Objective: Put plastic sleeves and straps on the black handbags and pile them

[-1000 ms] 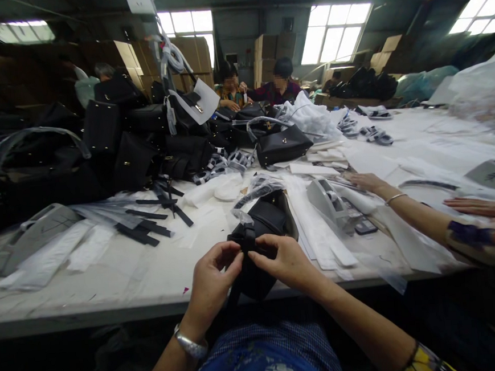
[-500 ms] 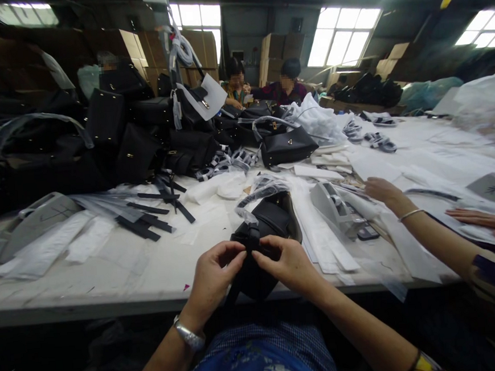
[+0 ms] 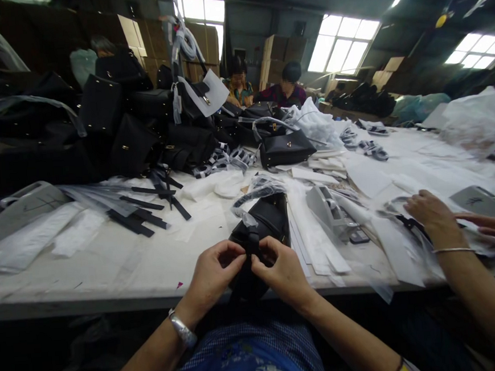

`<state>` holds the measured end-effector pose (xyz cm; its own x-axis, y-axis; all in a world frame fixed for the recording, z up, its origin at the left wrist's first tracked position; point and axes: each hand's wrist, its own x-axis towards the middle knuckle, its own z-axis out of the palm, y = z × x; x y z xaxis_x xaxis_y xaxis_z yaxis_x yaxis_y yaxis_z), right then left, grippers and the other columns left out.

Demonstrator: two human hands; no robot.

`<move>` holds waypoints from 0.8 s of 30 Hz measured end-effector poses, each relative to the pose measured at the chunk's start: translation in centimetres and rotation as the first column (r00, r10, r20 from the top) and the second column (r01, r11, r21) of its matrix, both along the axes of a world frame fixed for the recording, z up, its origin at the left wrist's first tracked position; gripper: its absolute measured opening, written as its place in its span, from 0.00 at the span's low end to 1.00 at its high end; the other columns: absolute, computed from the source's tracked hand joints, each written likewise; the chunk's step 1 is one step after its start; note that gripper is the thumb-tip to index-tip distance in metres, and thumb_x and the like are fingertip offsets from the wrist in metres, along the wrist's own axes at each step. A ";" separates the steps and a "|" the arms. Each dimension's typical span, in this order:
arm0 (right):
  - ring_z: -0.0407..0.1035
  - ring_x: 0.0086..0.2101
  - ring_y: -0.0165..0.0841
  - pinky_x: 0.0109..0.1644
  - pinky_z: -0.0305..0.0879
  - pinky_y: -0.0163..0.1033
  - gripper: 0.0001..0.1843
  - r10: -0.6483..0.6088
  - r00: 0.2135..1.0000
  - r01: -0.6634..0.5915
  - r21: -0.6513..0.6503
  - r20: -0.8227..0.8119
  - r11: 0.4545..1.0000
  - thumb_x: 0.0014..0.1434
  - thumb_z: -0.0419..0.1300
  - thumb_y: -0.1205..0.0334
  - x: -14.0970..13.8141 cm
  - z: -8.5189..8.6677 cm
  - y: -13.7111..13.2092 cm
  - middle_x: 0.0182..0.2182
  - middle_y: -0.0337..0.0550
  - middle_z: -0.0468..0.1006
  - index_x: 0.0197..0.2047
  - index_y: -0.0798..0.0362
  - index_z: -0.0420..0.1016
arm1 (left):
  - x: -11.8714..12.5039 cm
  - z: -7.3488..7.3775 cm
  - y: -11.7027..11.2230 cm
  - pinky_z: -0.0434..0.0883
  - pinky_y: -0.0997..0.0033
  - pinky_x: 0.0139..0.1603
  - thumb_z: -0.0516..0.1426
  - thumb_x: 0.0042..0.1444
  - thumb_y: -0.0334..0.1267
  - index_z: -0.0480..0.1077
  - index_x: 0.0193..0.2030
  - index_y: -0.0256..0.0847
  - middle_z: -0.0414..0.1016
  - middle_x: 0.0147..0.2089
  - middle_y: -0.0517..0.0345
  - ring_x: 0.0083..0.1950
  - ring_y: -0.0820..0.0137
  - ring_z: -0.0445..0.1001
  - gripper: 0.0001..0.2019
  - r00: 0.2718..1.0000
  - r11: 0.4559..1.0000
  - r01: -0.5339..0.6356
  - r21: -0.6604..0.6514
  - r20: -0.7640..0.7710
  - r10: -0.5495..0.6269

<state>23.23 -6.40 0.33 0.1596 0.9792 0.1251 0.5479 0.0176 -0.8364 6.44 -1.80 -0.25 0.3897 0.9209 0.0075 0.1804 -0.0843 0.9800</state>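
A black handbag (image 3: 270,221) lies at the table's front edge before me, its handle (image 3: 259,191) wrapped in clear plastic. My left hand (image 3: 215,268) pinches a black strap (image 3: 251,245) at the near end of the bag, thumb against fingertips. From the other side my right hand (image 3: 282,265) grips the same strap, its fingertips almost meeting the left ones. The exact spot between the fingertips is dark, and I cannot make out any small part there.
Black strips (image 3: 134,217) and white wrapping lie left. A grey tape dispenser (image 3: 328,207) stands right of the bag. Finished-looking black handbags (image 3: 287,147) are piled behind. At the right, a co-worker's hands (image 3: 432,214) handle straps on the white table (image 3: 122,284).
My hands keep their pinch on the strap, nearly unmoved. The view has turned slightly. The co-worker's braceleted hand has drawn back to the right, now over a dark strap.
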 end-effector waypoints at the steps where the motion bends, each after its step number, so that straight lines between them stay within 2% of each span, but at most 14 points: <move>1: 0.67 0.26 0.30 0.30 0.62 0.33 0.05 -0.001 1.000 0.001 -0.001 0.010 1.000 0.54 0.61 0.60 -0.1 0.0 0.0 0.25 0.35 0.74 0.34 0.52 0.71 | 0.0 0.0 0.0 0.71 0.72 0.37 0.62 0.54 0.39 0.75 0.37 0.39 0.78 0.33 0.59 0.35 0.69 0.76 0.07 1.000 1.000 -0.004 0.009 -0.009 0.004; 4: 0.64 0.23 0.28 0.27 0.58 0.32 0.06 0.002 0.999 -0.002 0.001 0.040 1.000 0.54 0.61 0.59 -0.2 0.0 0.1 0.22 0.32 0.69 0.33 0.51 0.70 | 0.0 0.0 0.1 0.72 0.72 0.38 0.61 0.54 0.39 0.75 0.36 0.39 0.78 0.33 0.59 0.35 0.69 0.76 0.06 0.999 0.999 -0.021 0.031 -0.030 0.022; 8: 0.65 0.24 0.29 0.29 0.58 0.33 0.07 0.003 0.995 -0.005 0.015 0.098 1.000 0.55 0.61 0.59 0.3 0.0 0.6 0.23 0.33 0.70 0.35 0.52 0.71 | 0.6 0.4 0.1 0.72 0.72 0.38 0.59 0.55 0.37 0.74 0.35 0.40 0.77 0.35 0.58 0.37 0.68 0.76 0.04 0.994 0.990 -0.052 0.132 -0.085 0.063; 10: 0.66 0.25 0.29 0.29 0.58 0.33 0.08 0.044 0.990 -0.048 0.021 0.134 0.999 0.57 0.61 0.57 0.9 0.4 0.7 0.24 0.35 0.72 0.37 0.52 0.72 | 0.7 0.5 -0.1 0.73 0.71 0.39 0.59 0.55 0.37 0.74 0.35 0.40 0.76 0.36 0.57 0.38 0.67 0.76 0.04 0.993 0.979 -0.048 0.199 -0.095 0.068; 12: 0.68 0.27 0.30 0.30 0.59 0.34 0.09 0.130 0.977 -0.135 0.020 0.168 0.991 0.58 0.61 0.56 1.5 1.1 0.6 0.27 0.37 0.75 0.39 0.52 0.73 | 0.5 0.4 -0.4 0.74 0.70 0.40 0.59 0.56 0.39 0.75 0.37 0.41 0.77 0.39 0.56 0.40 0.66 0.77 0.06 0.995 0.978 -0.049 0.205 -0.073 0.065; 15: 0.72 0.33 0.33 0.36 0.63 0.34 0.10 0.241 0.946 -0.256 0.043 0.218 0.966 0.61 0.60 0.56 2.0 1.9 0.1 0.34 0.40 0.79 0.44 0.50 0.75 | -0.4 0.1 -0.4 0.75 0.69 0.40 0.58 0.58 0.45 0.75 0.41 0.41 0.79 0.41 0.55 0.41 0.65 0.78 0.11 0.994 0.981 -0.101 0.168 -0.025 0.107; 19: 0.74 0.40 0.36 0.44 0.65 0.37 0.13 0.236 0.928 -0.275 0.101 0.289 0.956 0.63 0.58 0.57 1.3 2.0 -0.5 0.40 0.44 0.79 0.50 0.49 0.76 | -1.3 0.8 1.3 0.72 0.64 0.50 0.54 0.61 0.51 0.76 0.45 0.43 0.79 0.48 0.52 0.51 0.60 0.75 0.17 0.974 0.938 -0.198 0.285 -0.048 0.220; 21: 0.73 0.40 0.36 0.44 0.66 0.36 0.13 0.244 0.927 -0.289 0.126 0.285 0.949 0.64 0.57 0.57 0.8 2.0 -0.7 0.41 0.45 0.78 0.51 0.49 0.75 | -0.8 1.8 2.8 0.69 0.60 0.54 0.50 0.63 0.55 0.78 0.43 0.42 0.80 0.47 0.51 0.52 0.58 0.75 0.22 0.977 0.961 -0.137 0.239 -0.126 0.170; 24: 0.72 0.38 0.34 0.43 0.65 0.36 0.11 0.297 0.927 -0.337 0.157 0.230 0.928 0.65 0.57 0.56 0.6 2.4 -0.5 0.38 0.44 0.77 0.44 0.51 0.77 | 0.6 3.9 4.9 0.68 0.59 0.51 0.48 0.61 0.59 0.80 0.36 0.38 0.82 0.38 0.50 0.46 0.56 0.77 0.28 0.987 0.998 0.032 0.048 -0.161 -0.024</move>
